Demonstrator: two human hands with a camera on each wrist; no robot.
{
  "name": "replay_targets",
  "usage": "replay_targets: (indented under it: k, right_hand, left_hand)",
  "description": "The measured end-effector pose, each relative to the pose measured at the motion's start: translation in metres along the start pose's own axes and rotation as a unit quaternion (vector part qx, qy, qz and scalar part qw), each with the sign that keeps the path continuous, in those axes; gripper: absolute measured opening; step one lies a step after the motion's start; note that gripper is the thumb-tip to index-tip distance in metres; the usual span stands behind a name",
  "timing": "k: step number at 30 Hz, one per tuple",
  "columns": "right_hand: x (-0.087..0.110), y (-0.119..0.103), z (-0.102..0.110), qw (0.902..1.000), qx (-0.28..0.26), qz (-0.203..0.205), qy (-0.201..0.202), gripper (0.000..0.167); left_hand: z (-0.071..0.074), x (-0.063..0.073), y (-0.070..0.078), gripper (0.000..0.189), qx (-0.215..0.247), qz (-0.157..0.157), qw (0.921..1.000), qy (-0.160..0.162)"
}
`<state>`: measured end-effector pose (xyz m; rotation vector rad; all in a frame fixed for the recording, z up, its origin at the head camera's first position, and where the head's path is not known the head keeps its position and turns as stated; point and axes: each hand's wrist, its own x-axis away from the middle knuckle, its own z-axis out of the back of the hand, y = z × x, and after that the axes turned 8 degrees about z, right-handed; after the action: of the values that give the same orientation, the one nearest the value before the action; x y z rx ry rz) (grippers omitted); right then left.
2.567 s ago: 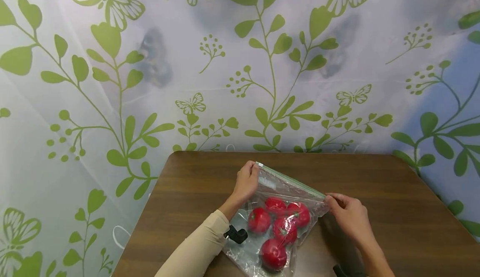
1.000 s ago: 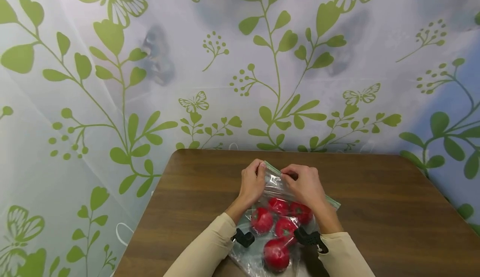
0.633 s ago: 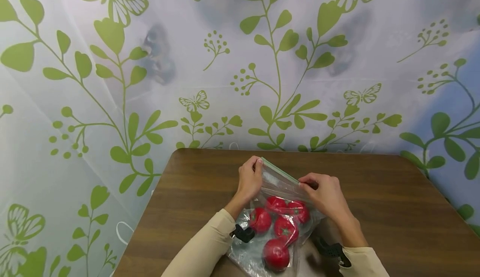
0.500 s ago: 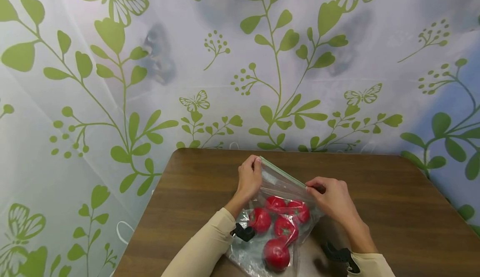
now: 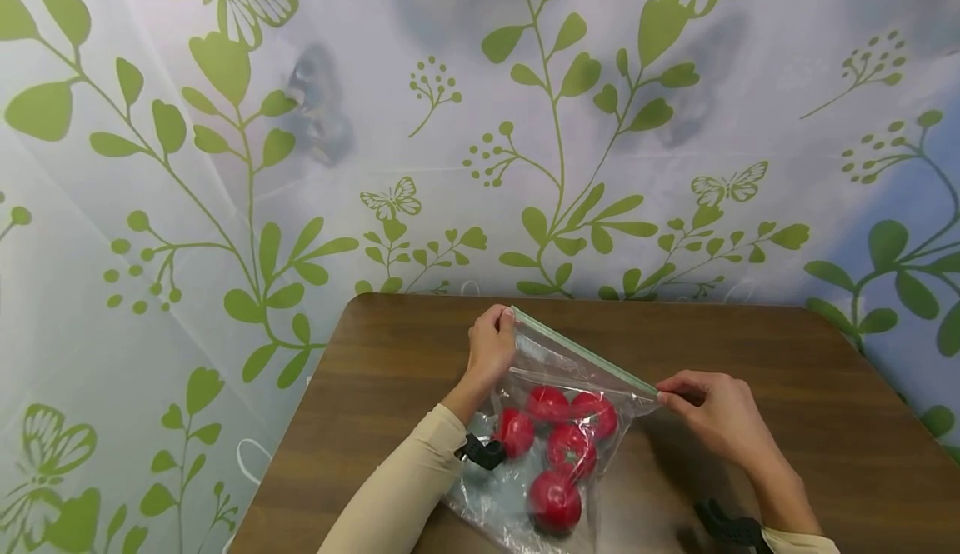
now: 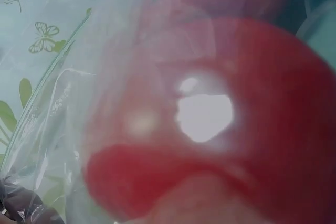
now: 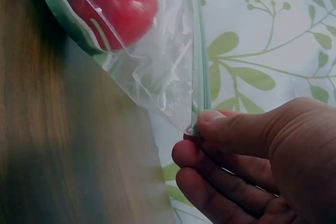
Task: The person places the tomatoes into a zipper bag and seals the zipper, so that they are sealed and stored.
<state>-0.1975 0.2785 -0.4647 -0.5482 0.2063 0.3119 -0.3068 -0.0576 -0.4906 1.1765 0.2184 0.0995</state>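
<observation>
A clear zip bag (image 5: 480,504) with a pale green zip strip (image 5: 581,351) holds several red tomatoes (image 5: 555,500). My left hand (image 5: 491,347) grips the bag's upper left corner at one end of the strip. At the strip's other end, lower and to the right, my right hand (image 5: 716,412) pinches the corner between thumb and index finger. The right wrist view shows that thumb (image 7: 226,124) on the corner, the other fingers curled loosely below. In the left wrist view a tomato (image 6: 273,119) fills most of the picture behind the plastic.
The bag is over a brown wooden table (image 5: 420,329) with rounded far corners. Behind it hangs a pale curtain (image 5: 337,204) printed with green leaves and butterflies. Black wrist cameras (image 5: 483,451) are strapped at both sleeves.
My right hand has slid along the zip strip from near the left hand, down and right to the far corner. The left hand has shifted slightly left; the strip is stretched straight.
</observation>
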Motion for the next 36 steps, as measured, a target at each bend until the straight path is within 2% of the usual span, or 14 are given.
replay_targets:
  k: [1, 4, 5, 7, 8, 11, 14, 15, 18, 21, 22, 25, 31, 36]
  right_hand:
    - [0.000, 0.001, 0.001, 1.0000, -0.001, 0.000, -0.001, 0.004]
    - [-0.001, 0.001, 0.002, 1.0000, -0.005, 0.003, -0.003, 0.004]
    - [-0.002, 0.001, 0.002, 1.0000, -0.006, 0.004, -0.002, 0.004]
    - [-0.004, 0.001, 0.001, 1.0000, -0.005, 0.005, 0.000, 0.004]
    - [-0.005, 0.001, 0.000, 1.0000, -0.005, 0.005, 0.002, 0.004]
    - [-0.009, 0.002, -0.004, 0.9999, -0.004, -0.001, 0.010, 0.006]
    - [-0.013, 0.005, -0.009, 0.9998, -0.005, -0.011, 0.018, 0.008]
    - [-0.014, 0.006, -0.011, 0.9996, -0.006, -0.016, 0.022, 0.008]
    - [-0.017, 0.011, -0.017, 0.9990, -0.007, -0.034, 0.028, 0.010]
    - [-0.019, 0.015, -0.022, 0.9981, -0.010, -0.054, 0.026, 0.013]
    - [-0.019, 0.017, -0.023, 0.9979, -0.011, -0.059, 0.024, 0.014]
    - [-0.022, 0.021, -0.029, 0.9975, -0.012, -0.067, 0.021, 0.015]
    - [-0.027, 0.026, -0.037, 0.9980, -0.012, -0.061, 0.010, 0.014]
    - [-0.028, 0.020, -0.027, 0.9991, -0.003, -0.035, 0.026, 0.019]
  left_hand:
    - [-0.009, -0.010, -0.018, 0.028, -0.002, -0.011, 0.9999, 0.007]
    - [-0.020, -0.024, -0.040, 0.030, -0.001, -0.015, 0.9998, 0.015]
    - [-0.019, -0.022, -0.039, 0.029, 0.000, -0.016, 0.9997, 0.019]
    - [-0.030, -0.035, -0.059, 0.031, 0.000, -0.023, 0.9993, 0.028]
    - [-0.026, -0.031, -0.050, 0.032, 0.001, -0.016, 0.9996, 0.025]
    - [-0.031, -0.037, -0.057, 0.031, 0.009, -0.017, 0.9991, 0.037]
    - [-0.032, -0.040, -0.054, 0.027, 0.007, 0.017, 0.9992, 0.035]
    - [-0.029, -0.038, -0.048, 0.024, 0.008, 0.032, 0.9990, 0.029]
    - [-0.011, -0.023, -0.019, 0.018, 0.005, 0.088, 0.9960, -0.016]
    - [0.005, -0.006, 0.006, 0.024, -0.010, 0.131, 0.9884, -0.076]
    - [0.008, -0.003, 0.010, 0.026, -0.017, 0.138, 0.9863, -0.089]
    - [0.011, 0.002, 0.011, 0.029, -0.031, 0.144, 0.9826, -0.113]
    - [0.009, 0.000, -0.001, 0.034, -0.010, 0.152, 0.9827, -0.105]
    - [0.020, 0.001, 0.002, 0.042, -0.035, 0.121, 0.9865, -0.104]
